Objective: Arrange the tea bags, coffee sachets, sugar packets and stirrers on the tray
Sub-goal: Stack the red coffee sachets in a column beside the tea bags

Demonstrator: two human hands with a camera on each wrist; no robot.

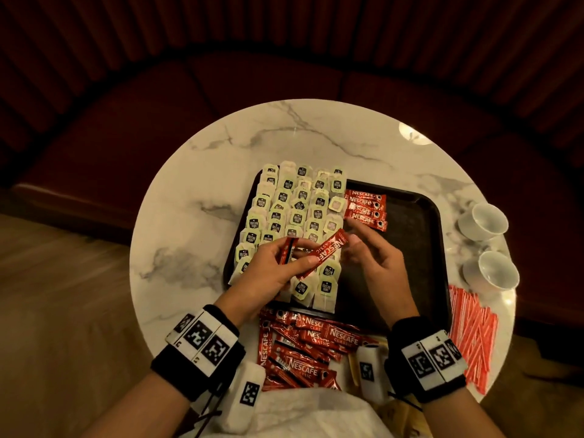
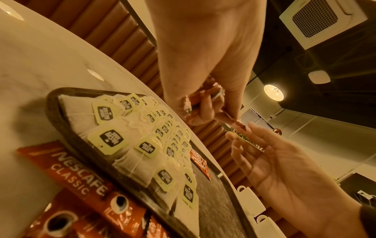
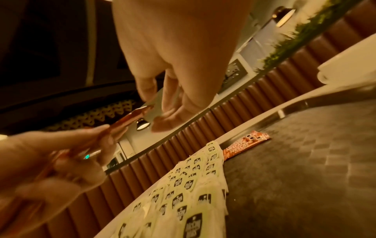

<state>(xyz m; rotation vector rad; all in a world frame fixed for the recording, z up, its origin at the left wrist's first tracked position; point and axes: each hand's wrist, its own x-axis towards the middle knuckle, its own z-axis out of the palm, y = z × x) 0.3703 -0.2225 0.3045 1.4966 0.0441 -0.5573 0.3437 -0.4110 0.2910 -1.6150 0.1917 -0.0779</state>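
Starting left of the tray [image 1: 436, 248], the tea bags [image 1: 290, 216] already filled its left half in overlapping rows, loose enough that a brushing wrist could have scattered them. Above their near rows the left hand [image 1: 268, 270] pinched a few coffee sachets [image 1: 322, 256], one angled out toward the right hand [image 1: 376, 257], whose relaxed, half-open fingers touched its tip without yet holding it; a slack handover might have dropped it onto the tea bags. Four sachets [image 1: 366, 210] lay stacked at the tray's far middle, just beside the tea bags. More sachets [image 1: 303, 346] waited before the tray's near edge; striped sticks [image 1: 471, 333] lay right of it, near two cups [image 1: 486, 245].
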